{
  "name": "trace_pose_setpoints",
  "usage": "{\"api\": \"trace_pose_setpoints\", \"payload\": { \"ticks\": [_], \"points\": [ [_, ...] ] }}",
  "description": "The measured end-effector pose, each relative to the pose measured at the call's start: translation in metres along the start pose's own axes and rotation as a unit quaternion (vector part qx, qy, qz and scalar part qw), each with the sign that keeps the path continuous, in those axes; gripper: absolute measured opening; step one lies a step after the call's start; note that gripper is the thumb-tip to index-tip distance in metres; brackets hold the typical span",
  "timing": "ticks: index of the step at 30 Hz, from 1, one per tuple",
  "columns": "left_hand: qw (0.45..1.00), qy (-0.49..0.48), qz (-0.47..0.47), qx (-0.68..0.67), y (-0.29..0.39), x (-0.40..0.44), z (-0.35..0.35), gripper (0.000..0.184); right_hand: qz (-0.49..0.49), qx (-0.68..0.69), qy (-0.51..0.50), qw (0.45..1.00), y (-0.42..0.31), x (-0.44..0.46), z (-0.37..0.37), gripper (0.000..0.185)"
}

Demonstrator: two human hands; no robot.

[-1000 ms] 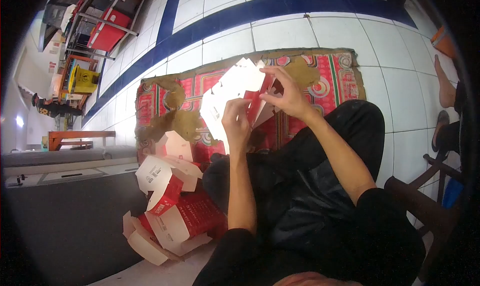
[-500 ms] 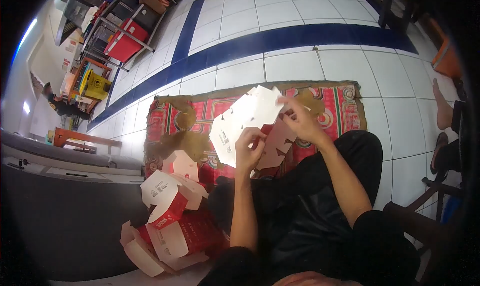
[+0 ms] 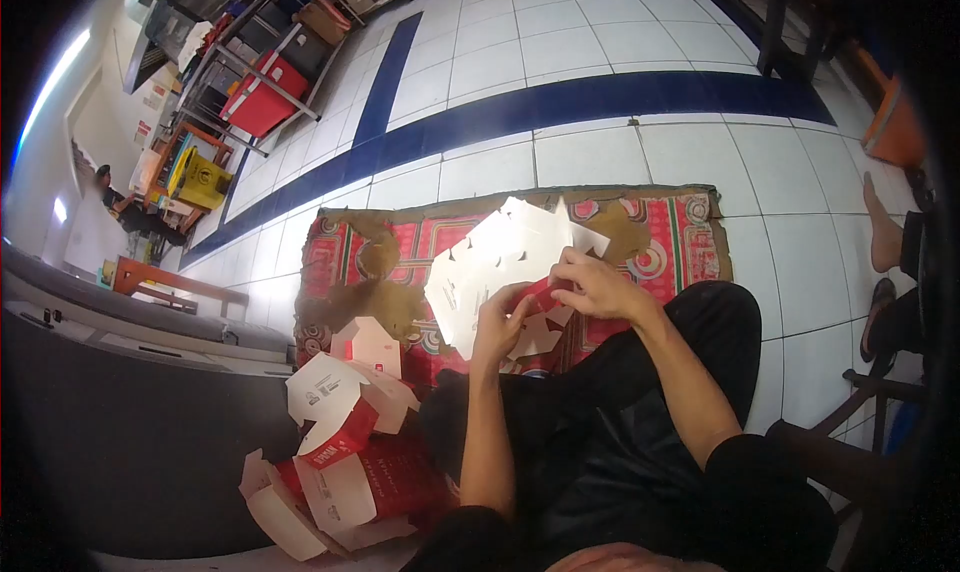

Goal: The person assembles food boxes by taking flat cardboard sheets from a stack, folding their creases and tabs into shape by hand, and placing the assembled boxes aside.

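White flat cardboard box blanks (image 3: 480, 262) with cut-out tabs and small dark print spread over the patterned mat before me. Between my hands is a red panel (image 3: 543, 294) of a box blank, seen partly edge-on. My left hand (image 3: 499, 322) grips its near left side, thumb and fingers closed. From the right, my right hand (image 3: 597, 287) pinches the panel's upper edge with bent fingers. The hands cover part of this blank, and I cannot tell how many blanks lie under it.
Beside my left leg, partly folded red and white boxes (image 3: 340, 452) lie in a heap. A worn red mat (image 3: 680, 242) lies on white tiles. A dark bench side (image 3: 130, 442) stands left; another person's bare foot (image 3: 883, 227) and a wooden chair (image 3: 850, 452) are at right.
My right hand has come down and nearer to my left hand, from the blank's upper edge to the red panel. The red panel now shows between both hands. The view has shifted slightly.
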State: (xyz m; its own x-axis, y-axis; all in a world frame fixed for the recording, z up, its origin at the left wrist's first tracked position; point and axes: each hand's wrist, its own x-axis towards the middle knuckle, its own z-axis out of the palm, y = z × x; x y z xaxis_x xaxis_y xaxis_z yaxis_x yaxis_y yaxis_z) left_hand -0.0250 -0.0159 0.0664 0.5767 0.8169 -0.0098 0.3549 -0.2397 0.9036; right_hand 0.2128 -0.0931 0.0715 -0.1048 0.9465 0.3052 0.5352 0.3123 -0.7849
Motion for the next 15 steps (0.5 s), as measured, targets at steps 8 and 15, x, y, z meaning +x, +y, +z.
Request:
{"api": "trace_pose_setpoints", "payload": {
  "ticks": [8,15],
  "points": [
    [1.0,-0.005,0.01,0.003,-0.005,0.003,-0.002,0.032,0.054,-0.003,0.2,0.978,0.002,0.006,0.025,0.016],
    [0.998,-0.048,0.04,0.003,-0.006,-0.003,-0.004,0.031,0.003,-0.022,0.042,0.999,0.015,-0.002,0.024,0.018]
  ]
}}
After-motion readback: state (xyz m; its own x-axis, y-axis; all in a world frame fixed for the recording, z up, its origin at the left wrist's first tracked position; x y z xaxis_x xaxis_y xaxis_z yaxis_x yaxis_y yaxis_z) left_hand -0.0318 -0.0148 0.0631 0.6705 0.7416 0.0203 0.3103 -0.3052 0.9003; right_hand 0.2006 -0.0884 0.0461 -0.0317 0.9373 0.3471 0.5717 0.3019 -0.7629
